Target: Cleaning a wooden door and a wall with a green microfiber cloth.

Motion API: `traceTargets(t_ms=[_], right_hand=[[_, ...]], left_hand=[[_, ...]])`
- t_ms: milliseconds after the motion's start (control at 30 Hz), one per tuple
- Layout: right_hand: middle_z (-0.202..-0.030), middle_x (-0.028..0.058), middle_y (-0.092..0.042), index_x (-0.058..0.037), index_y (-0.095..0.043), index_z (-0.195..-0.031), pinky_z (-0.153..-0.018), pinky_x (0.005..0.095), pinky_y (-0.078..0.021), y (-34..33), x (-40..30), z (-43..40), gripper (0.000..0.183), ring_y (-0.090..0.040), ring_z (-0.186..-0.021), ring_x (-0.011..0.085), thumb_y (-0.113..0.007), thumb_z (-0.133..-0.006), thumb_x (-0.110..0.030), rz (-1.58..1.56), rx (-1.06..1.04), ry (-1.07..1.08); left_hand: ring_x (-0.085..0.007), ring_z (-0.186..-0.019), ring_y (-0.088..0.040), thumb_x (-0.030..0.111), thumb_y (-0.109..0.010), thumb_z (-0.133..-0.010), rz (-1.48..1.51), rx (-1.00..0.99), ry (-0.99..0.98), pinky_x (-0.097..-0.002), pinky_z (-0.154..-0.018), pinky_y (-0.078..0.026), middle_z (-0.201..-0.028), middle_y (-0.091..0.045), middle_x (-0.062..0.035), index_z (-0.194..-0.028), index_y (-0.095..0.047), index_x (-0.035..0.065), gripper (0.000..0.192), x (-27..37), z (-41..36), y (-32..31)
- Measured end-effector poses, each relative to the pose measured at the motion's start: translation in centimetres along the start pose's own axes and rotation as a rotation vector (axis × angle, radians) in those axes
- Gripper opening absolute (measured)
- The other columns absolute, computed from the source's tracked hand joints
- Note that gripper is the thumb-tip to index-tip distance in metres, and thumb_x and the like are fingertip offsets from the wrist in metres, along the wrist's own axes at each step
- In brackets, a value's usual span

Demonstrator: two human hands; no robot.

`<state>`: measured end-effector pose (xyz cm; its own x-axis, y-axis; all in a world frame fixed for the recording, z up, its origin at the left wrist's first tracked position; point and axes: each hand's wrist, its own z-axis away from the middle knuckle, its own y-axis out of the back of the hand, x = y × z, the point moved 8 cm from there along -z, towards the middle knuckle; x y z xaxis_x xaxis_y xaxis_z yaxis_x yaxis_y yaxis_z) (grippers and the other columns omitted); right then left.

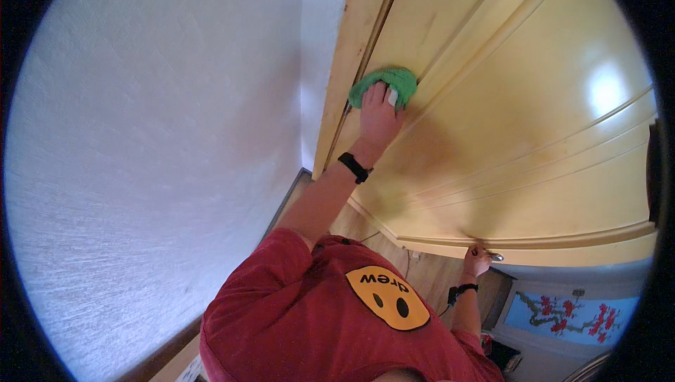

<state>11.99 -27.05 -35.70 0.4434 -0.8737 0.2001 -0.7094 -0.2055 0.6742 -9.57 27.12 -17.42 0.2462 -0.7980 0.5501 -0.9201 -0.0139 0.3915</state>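
Note:
My left hand (381, 118) presses a green cloth (385, 77) flat on the yellowish wooden door (501, 113), near the narrow gap along its frame. A piece of white shows at one of its fingers, and a black band is round the wrist. Lower right, my right hand (478, 262) is closed around the metal door handle (495, 256) at the door's far edge; part of the handle sticks out beside the fingers. That wrist also bears a dark band.
A pale textured wall (169, 97) rises on the left, beside the wooden door frame (337, 71). Below the door lies a wood-look floor (430, 276) with a thin cable. A blue picture with red flowers (572, 316) is at the lower right.

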Motion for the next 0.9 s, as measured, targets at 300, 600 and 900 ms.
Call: traceTargets(t_ms=[300,600,900], right_hand=[[-0.058,0.0108,-0.062,-0.0126,-0.065,-0.064,-0.058,0.0468,-0.0503,0.1,0.0,0.0,0.018,-0.059,-0.055,0.034,-0.069,-0.077,-0.023,-0.062,-0.088,0.008],[-0.056,0.0105,-0.061,-0.012,-0.061,-0.063,-0.057,0.0473,-0.0501,0.3,-0.1,-0.3,0.022,-0.058,-0.052,0.0345,-0.068,-0.078,-0.027,-0.077,-0.082,0.01],[-0.054,0.0102,-0.059,-0.0114,-0.058,-0.06,-0.057,0.0446,-0.0485,0.9,-0.7,-1.0,0.025,-0.056,-0.05,0.034,-0.068,-0.078,-0.024,-0.067,-0.064,-0.016]], left_hand=[[-0.0431,-0.114,-0.053,0.014,-0.072,-0.079,0.014,-0.063,0.169,-0.0498,-0.099,-0.045,-0.122,-0.053,-0.0252,-0.117,-0.055,-0.0087,0.047,-1.1,3.9,-0.9],[-0.0469,-0.098,-0.062,0.022,-0.067,-0.089,0.16,-0.115,0.365,-0.0537,-0.082,-0.052,-0.109,-0.061,-0.0302,-0.113,-0.056,-0.0093,0.04,-1.3,5.6,-1.6],[-0.0478,-0.086,-0.065,0.027,-0.064,-0.092,0.302,-0.339,0.471,-0.0543,-0.073,-0.054,-0.098,-0.064,-0.0317,-0.113,-0.054,-0.0066,0.041,0.0,12.2,-7.0]])
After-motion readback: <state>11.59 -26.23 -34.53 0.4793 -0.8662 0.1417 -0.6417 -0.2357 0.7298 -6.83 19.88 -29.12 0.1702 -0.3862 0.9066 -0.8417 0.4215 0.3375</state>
